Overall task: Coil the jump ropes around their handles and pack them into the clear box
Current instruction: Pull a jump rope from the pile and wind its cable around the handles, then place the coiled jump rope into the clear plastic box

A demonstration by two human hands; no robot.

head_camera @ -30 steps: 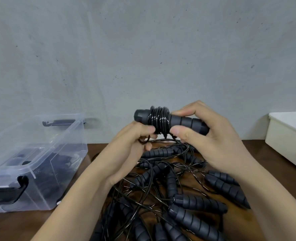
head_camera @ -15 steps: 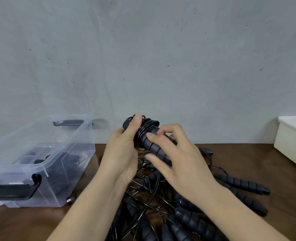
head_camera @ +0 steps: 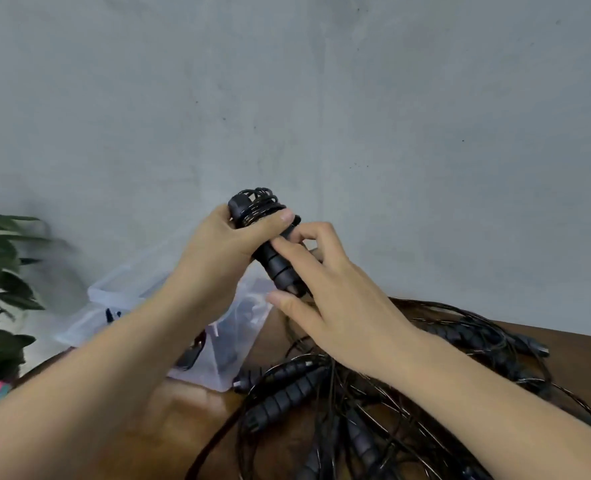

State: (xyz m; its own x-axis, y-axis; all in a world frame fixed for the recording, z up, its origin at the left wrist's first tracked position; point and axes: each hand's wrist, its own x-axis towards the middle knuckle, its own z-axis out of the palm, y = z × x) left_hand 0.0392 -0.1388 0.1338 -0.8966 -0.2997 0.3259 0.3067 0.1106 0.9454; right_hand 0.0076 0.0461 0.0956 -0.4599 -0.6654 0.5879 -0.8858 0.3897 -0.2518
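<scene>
Step in hand: a coiled jump rope is held raised in both hands, just right of and above the clear box; the carry to the box is judged to be the step at issue.
Coiled bundle: two black ribbed handles are held together, tilted with the cord-wrapped end up and to the left; the cord turns are bunched near that upper end.
Left hand: closed around the upper part of the bundle, with the thumb pressed across the cord turns.
Right hand: fingers curled lightly against the lower part of the handles, the thumb below them; a loose, steadying contact rather than a full clasp is suggested.
Clear box: placed at the left on the brown table, partly hidden behind the left forearm; dark items can be made out inside, though not identified with certainty.
Remaining ropes: a tangled heap of black handles and thin cord is spread over the near right of the table.
Technique: the thumb should be kept on the last turns until the bundle is laid down, so that the coil is not sprung loose.
Placement: the bundle is best lowered flat alongside what is already packed.
Risk: a trailing cord end, if any, may be caught in the heap; none can be confirmed here.
Progress: many ropes appear yet to be coiled.
</scene>
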